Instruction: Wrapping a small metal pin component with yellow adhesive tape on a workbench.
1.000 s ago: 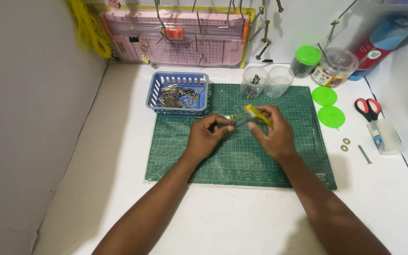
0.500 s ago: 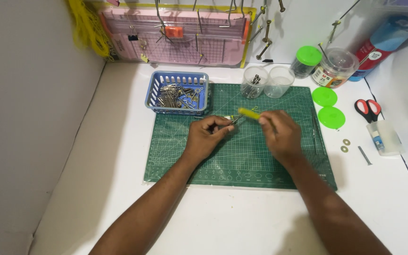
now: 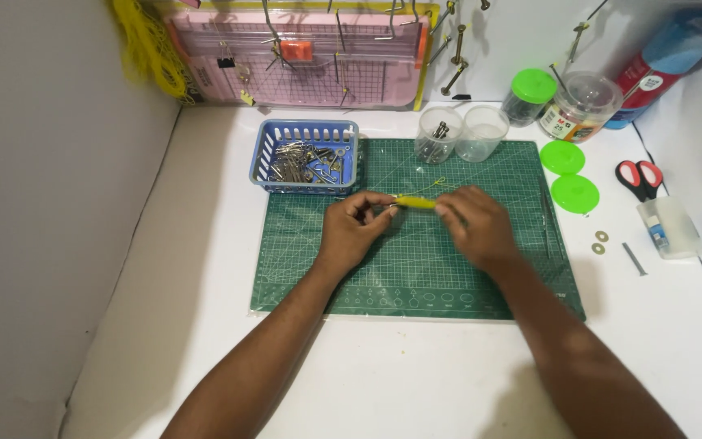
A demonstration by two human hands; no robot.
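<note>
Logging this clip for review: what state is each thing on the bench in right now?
Left hand: fingers pinch a small metal piece at the yellow tube's end.
Right hand: grips the yellow tube, held level above the cutting mat.
Blue basket: holds metal parts.
Two clear cups: upright, uncovered.
Green lids: off, lying flat.
Green-lidded jar: closed.
Scissors: shut.

A white bench [image 3: 205, 244] carries a green cutting mat [image 3: 416, 268] at its middle. At the mat's far left corner sits a blue basket [image 3: 263, 154] of metal clips. Two clear cups [image 3: 481, 134] stand on the mat's far edge. Toward the bench's right edge lie two green lids [image 3: 574, 193], red-handled scissors [image 3: 637, 177], a glue bottle [image 3: 669, 228], two washers [image 3: 600, 241] and a bolt [image 3: 634, 258]. Two jars [image 3: 582, 106] stand by the far edge
</note>
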